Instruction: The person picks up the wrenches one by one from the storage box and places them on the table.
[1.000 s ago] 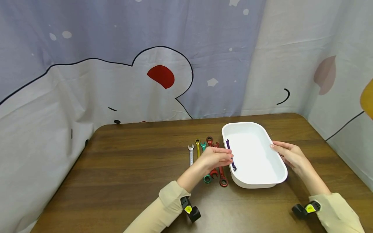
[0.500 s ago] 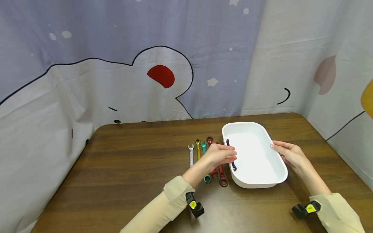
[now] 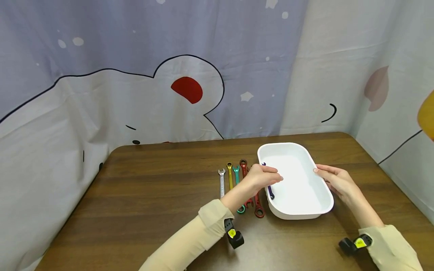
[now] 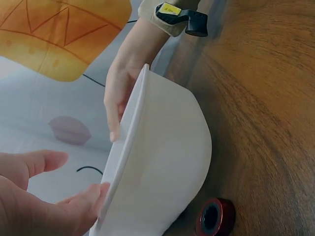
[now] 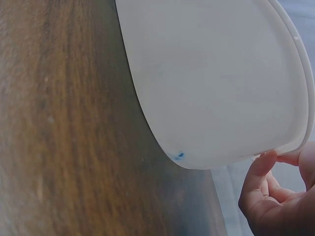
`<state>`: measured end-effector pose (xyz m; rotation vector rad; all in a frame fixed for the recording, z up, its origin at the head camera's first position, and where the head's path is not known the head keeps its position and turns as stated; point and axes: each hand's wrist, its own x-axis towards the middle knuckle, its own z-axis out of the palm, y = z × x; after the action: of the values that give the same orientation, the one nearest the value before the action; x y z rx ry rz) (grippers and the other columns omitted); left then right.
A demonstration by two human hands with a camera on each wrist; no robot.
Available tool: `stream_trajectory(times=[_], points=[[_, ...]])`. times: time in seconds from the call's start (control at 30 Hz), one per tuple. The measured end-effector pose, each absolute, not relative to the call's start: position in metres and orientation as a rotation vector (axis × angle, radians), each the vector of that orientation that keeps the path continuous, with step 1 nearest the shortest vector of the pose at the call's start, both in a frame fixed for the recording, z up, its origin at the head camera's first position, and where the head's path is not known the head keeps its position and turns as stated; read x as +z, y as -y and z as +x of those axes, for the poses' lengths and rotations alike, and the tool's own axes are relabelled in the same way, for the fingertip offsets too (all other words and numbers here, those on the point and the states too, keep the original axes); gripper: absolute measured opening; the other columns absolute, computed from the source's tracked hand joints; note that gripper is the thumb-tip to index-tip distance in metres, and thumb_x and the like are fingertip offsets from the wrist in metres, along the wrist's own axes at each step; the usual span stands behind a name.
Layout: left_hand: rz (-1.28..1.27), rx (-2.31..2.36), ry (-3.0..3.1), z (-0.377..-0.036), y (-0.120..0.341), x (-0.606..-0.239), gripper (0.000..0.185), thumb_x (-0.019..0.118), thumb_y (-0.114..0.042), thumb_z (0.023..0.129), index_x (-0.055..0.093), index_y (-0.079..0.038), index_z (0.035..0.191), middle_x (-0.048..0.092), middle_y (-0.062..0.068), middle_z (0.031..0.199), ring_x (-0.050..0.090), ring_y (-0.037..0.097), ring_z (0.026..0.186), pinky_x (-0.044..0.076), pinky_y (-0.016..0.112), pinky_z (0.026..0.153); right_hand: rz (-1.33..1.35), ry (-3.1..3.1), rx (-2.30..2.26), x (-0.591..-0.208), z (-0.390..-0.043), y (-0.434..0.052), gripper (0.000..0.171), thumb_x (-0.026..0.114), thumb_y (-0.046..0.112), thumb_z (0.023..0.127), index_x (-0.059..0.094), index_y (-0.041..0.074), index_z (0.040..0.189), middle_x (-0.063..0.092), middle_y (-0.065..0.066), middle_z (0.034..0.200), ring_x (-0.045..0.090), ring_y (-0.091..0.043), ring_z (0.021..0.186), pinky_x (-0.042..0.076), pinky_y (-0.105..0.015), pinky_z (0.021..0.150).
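Hands on both long sides of the white tray, which sits right of centre on the wooden table: left hand has loosely bent fingers reaching over the tray's left rim above the purple wrench that lies inside against that wall, nothing visibly pinched, while the right hand has its fingertips on the right rim, fingers only slightly bent. Just left of the tray lie a silver wrench, a yellow wrench, a teal wrench and two red wrenches side by side, partly hidden under the left wrist.
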<state>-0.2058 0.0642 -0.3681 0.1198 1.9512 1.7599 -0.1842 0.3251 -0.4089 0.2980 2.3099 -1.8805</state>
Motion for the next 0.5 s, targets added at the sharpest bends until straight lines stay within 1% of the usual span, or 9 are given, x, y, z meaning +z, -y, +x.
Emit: stream_trajectory(times=[0.1,0.17,0.23,0.3,0.4,0.5], points=[[0.107,1.756,-1.962,-0.206,-0.069,-0.367,0.040,0.072,-0.004,0.081,0.062,0.009,0.118,0.063,0.016,0.120,0.066,0.023,0.109,0.056,0.027,0.091,0.296,-2.324,-1.862,-0.409,-0.185,-0.325,0.051,0.063,0.032,0.093,0.052,0.003,0.133,0.065,0.023,0.083,0.065,0.002,0.078,0.060,-0.020,0.068],[0.095,1.749,-1.974,-0.205,-0.071,-0.367,0.039,0.072,-0.004,0.080,0.063,0.008,0.116,0.062,0.016,0.121,0.065,0.024,0.109,0.056,0.027,0.092,0.292,-2.332,-1.853,-0.409,-0.186,-0.325,0.059,0.063,0.033,0.093,0.046,-0.003,0.137,0.065,0.023,0.083,0.065,0.002,0.078,0.060,-0.020,0.069],[0.087,1.737,-1.988,-0.205,-0.074,-0.366,0.038,0.072,-0.004,0.080,0.063,0.008,0.115,0.062,0.016,0.121,0.065,0.025,0.109,0.056,0.029,0.093,0.289,-2.332,-1.853,-0.410,-0.186,-0.325,0.060,0.063,0.033,0.093,0.045,-0.003,0.137,0.065,0.023,0.083,0.065,0.002,0.078,0.059,-0.020,0.069],[0.071,1.723,-2.003,-0.205,-0.077,-0.366,0.037,0.073,-0.004,0.080,0.063,0.007,0.114,0.062,0.015,0.120,0.065,0.028,0.109,0.055,0.031,0.095,0.290,-2.329,-1.859,-0.410,-0.186,-0.325,0.055,0.063,0.033,0.093,0.049,0.000,0.135,0.065,0.023,0.083,0.065,0.002,0.078,0.060,-0.020,0.068],[0.046,1.679,-2.052,-0.205,-0.082,-0.365,0.041,0.073,-0.004,0.079,0.062,0.007,0.117,0.060,0.018,0.121,0.063,0.032,0.113,0.053,0.037,0.099,0.297,-2.326,-1.862,-0.410,-0.185,-0.325,0.049,0.063,0.032,0.093,0.053,0.003,0.131,0.066,0.022,0.083,0.065,0.002,0.077,0.059,-0.020,0.068],[0.016,1.629,-2.115,-0.204,-0.086,-0.365,0.046,0.074,-0.005,0.078,0.059,0.007,0.120,0.058,0.020,0.125,0.058,0.034,0.118,0.049,0.043,0.104,0.302,-2.335,-1.845,-0.410,-0.185,-0.325,0.055,0.063,0.032,0.093,0.049,-0.001,0.135,0.065,0.023,0.082,0.065,0.002,0.077,0.059,-0.020,0.068]])
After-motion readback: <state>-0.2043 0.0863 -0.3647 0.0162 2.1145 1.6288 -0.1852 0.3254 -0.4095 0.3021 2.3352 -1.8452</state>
